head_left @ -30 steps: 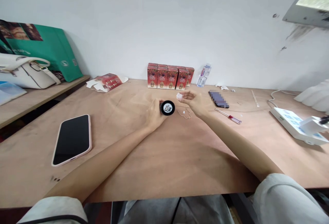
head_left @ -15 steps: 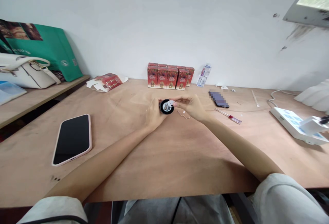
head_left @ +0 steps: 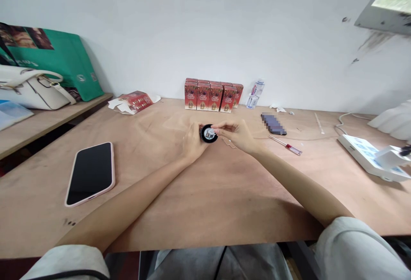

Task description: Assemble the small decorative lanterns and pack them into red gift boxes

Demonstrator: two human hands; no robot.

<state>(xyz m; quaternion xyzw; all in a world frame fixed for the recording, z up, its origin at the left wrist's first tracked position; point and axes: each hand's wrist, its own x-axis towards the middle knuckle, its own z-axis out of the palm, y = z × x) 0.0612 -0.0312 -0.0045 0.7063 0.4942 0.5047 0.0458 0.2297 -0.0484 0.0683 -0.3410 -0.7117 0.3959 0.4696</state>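
Observation:
Wrapped around the left side of a round black housing (head_left: 207, 139) is my left hand (head_left: 193, 143). The housing faces up, and inside its rim I see a white disc with small metal-looking parts (head_left: 209, 133). My right hand (head_left: 238, 135) has thumb and forefinger pinched together at the housing's right edge, holding a small white piece (head_left: 213, 129) that the fingertips mostly hide. Just below the right hand lies a thin, bent light strand (head_left: 229, 144) on the wooden table (head_left: 205, 203).
Red boxes (head_left: 203, 96) stand by the wall, beside a clear bottle (head_left: 256, 93). A screwdriver (head_left: 290, 147) and a blurred dark phone-like item (head_left: 273, 123) lie right. Further right is a power strip (head_left: 369, 156). A phone (head_left: 90, 173) and torn red packaging (head_left: 136, 102) lie left.
The small white piece, plainly visible before between my right fingertips, now sits lower against the white disc and is mostly covered by them. My left hand and the housing stay put.

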